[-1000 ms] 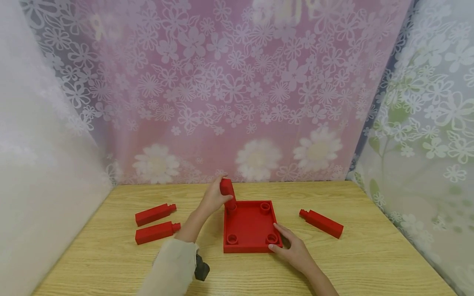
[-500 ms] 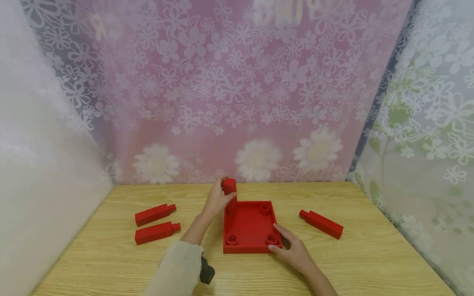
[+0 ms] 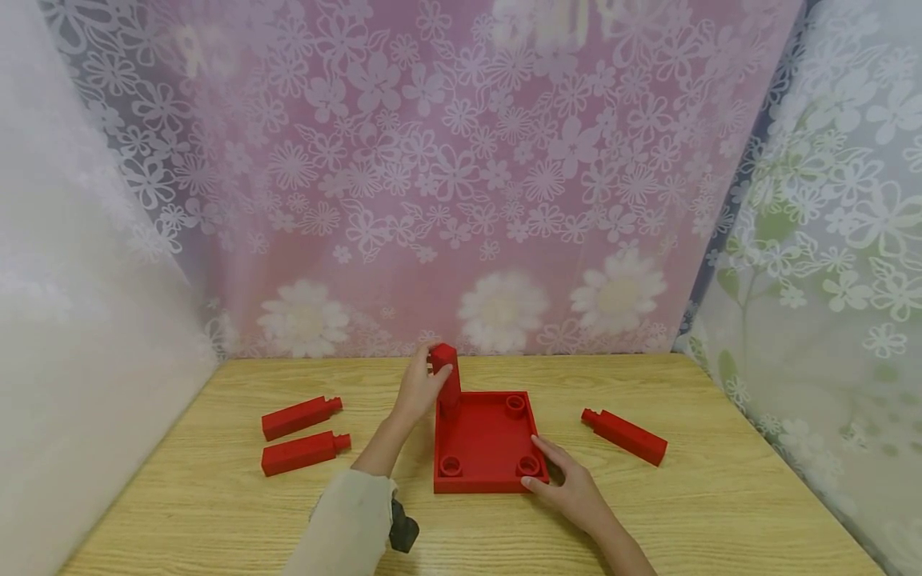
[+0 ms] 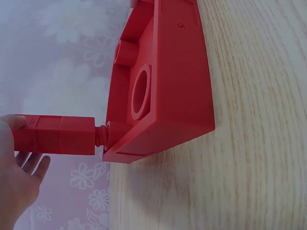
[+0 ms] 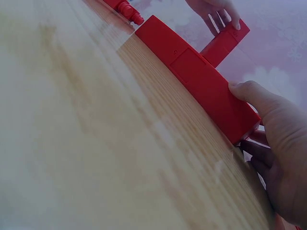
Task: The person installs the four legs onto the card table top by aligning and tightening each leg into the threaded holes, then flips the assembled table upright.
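My left hand [image 3: 420, 388] grips the upper part of a red table leg [image 3: 450, 382], with the thumb on its near face. The leg stands roughly upright at the far-left socket of a red square tabletop [image 3: 484, 436], which lies underside up with a raised rim. In the left wrist view, part of the leg's narrow ringed neck [image 4: 101, 136] shows at the socket's mouth. My right hand [image 3: 569, 484] holds the tabletop's near-right corner, its thumb on the front side and fingers along the right side. Round sockets show in the other corners, such as the near-left socket [image 3: 450, 466].
Two loose red legs [image 3: 298, 454] lie at the left on the wooden table [image 3: 238, 528], with narrow ends pointing right. Another red leg [image 3: 625, 437] lies at the right. Flowered curtains [image 3: 497, 200] hang behind and at the sides.
The held leg has gone from leaning left to nearly upright and has turned a little. My left thumb has moved up along it. The right hand and the tabletop stay in place.
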`<state>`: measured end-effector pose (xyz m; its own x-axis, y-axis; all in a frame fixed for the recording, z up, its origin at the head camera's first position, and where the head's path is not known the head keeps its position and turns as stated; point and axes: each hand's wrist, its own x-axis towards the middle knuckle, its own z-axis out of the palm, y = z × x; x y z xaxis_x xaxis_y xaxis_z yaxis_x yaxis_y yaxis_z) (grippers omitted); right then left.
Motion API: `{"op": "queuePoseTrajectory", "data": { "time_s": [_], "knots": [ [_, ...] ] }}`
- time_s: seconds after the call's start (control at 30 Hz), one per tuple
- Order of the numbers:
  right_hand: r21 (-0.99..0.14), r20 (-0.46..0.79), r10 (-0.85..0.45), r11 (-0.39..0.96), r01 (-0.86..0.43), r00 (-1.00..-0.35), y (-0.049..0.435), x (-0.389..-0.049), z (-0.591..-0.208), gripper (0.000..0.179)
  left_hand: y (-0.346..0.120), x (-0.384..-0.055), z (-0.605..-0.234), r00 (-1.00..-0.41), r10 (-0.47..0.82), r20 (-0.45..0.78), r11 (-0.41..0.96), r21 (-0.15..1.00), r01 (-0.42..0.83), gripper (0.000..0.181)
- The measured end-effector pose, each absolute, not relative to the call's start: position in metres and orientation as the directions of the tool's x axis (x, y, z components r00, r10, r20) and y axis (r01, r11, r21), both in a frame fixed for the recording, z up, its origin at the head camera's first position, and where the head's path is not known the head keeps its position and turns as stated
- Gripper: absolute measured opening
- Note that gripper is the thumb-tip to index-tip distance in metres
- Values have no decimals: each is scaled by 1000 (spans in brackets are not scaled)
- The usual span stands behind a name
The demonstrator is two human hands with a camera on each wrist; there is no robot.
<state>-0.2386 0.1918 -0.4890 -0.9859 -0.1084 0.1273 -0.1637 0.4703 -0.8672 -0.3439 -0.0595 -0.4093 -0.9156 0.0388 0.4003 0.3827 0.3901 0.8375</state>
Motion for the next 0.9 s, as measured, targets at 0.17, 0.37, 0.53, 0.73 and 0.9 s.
{"op": "queuePoseTrajectory", "data": {
  "time_s": [0.17,0.37,0.53,0.73,0.9],
  "knots": [
    [-866,120,-101,475,-154,-988,191,-239,-488,69,-60,-345,-405,-911,24,412,494,787,370,38],
    [-864,125,-106,478,-161,-986,192,-240,-489,69,-55,-346,-400,-928,-24,372,511,802,308,38],
    [-863,136,-109,475,-171,-985,193,-240,-490,68,-51,-347,-398,-925,-74,372,481,826,294,42],
    [-865,125,-99,477,-157,-987,192,-241,-492,69,-50,-348,-401,-917,-128,379,468,838,280,39],
    [-861,127,-99,482,-159,-987,192,-240,-491,69,-49,-346,-400,-933,-168,318,394,889,233,45]
  ]
}}
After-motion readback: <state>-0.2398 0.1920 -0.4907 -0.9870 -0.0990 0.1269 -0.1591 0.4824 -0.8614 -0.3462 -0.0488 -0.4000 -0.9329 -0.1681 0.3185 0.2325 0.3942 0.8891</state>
